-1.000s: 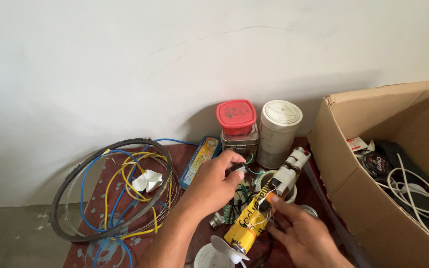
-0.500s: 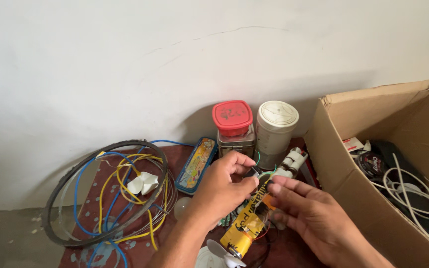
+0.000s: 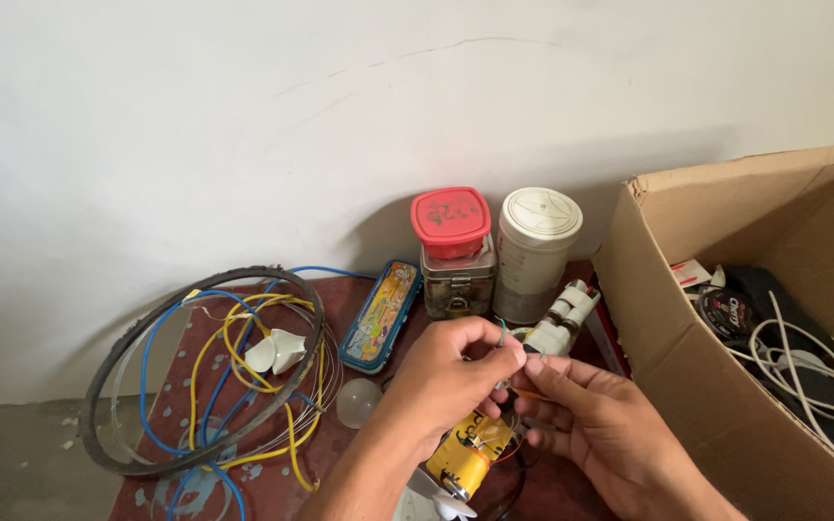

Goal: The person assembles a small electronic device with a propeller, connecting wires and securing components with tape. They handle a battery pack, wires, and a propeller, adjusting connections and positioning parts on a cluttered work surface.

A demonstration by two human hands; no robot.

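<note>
Cardboard box [image 3: 726, 386]: open, at the right, biggest thing here; white cables [image 3: 803, 371] and dark odds and ends lie inside.
Wire coil [image 3: 205, 386]: a dark hoop on the red mat [image 3: 359, 453] at the left, with blue and yellow wires looped in it and a crumpled white scrap [image 3: 275, 350] lying within.
White canister [image 3: 536, 253]: upright against the wall, just beside the red-lidded jar [image 3: 454, 253].
Pencil tin [image 3: 379, 314]: flat and colourful, lying left of the jar.
Left hand [image 3: 446, 376]: fingers pinched together on a thin wire end [image 3: 502, 333], above the yellow part.
Right hand [image 3: 600, 425]: fingertips closed against the left hand's, nipping something thin; exactly what, I cannot tell.
Yellow motor [image 3: 465, 458]: low between the two wrists, just under the hands, thin red wires running off it.
White connector block [image 3: 562, 323]: on the mat just behind the fingertips.
Clear bulb [image 3: 357, 400]: on the mat, left of the left hand.
</note>
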